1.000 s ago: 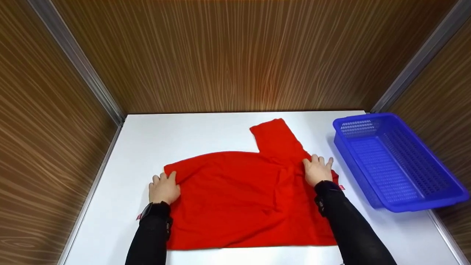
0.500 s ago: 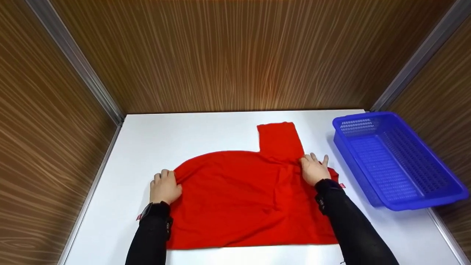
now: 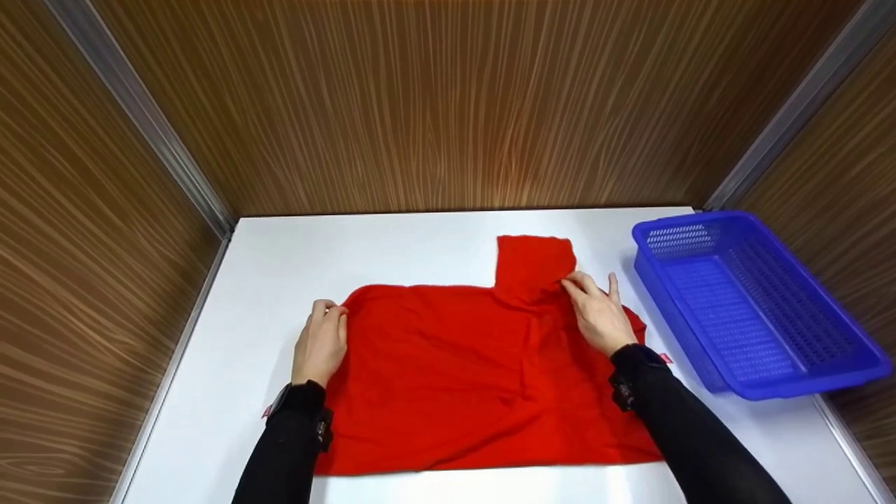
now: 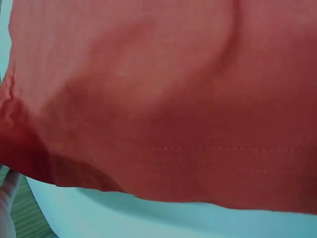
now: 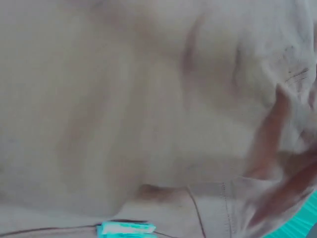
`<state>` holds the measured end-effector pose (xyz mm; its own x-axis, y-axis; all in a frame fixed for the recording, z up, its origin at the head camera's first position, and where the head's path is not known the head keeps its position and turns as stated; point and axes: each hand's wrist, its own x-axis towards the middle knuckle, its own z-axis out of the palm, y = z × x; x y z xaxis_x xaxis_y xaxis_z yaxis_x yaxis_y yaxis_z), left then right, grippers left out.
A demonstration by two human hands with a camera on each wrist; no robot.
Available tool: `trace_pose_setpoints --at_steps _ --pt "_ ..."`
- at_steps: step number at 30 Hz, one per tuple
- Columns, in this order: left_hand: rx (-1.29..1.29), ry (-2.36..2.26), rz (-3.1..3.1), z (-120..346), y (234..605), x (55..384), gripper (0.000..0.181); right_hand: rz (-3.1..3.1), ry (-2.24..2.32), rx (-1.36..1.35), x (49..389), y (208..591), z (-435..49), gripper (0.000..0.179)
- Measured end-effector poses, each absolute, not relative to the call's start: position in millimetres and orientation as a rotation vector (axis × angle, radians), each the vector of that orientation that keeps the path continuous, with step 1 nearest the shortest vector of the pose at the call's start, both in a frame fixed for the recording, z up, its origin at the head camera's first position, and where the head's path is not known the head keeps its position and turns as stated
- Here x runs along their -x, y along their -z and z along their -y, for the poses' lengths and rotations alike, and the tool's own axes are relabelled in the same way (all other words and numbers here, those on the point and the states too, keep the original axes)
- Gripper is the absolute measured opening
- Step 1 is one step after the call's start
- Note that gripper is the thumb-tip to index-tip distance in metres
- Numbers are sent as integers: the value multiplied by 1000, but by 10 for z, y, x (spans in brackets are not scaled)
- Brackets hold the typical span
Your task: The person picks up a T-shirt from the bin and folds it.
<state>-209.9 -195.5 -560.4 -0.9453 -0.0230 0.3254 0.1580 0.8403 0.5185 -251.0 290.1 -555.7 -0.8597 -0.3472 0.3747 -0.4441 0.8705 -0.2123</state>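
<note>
At left, my left hand pinches the far left corner of a red T-shirt spread on the white bench. The cloth looks light, soft and quick to crease, best held by its edges. At right, my right hand pinches it below the sleeve; my right forearm covers part of its right edge.
</note>
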Motion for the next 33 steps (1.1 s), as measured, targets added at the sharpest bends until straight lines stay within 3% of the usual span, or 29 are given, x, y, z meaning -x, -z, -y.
trace_pose_setpoints --at_steps 4,11,15,20,25,33 --pt "227 788 2657 1950 5592 2077 6 2675 -410 -710 2414 5558 -2970 38" --pt "353 752 2761 2026 5616 2004 42 2646 -423 -957 2179 5639 -3115 31" --pt "390 642 2858 2054 5663 1958 26 2761 -543 -1020 2084 5699 -3133 22" --pt "425 608 2952 2058 5688 1907 16 2905 -801 -704 2120 5666 -3032 19" --pt "443 561 2982 2058 5715 1873 25 2963 -660 -379 2254 5636 -2892 37" --pt "437 576 2994 2041 5738 1852 25 3150 -469 -182 2409 5674 -2897 54"
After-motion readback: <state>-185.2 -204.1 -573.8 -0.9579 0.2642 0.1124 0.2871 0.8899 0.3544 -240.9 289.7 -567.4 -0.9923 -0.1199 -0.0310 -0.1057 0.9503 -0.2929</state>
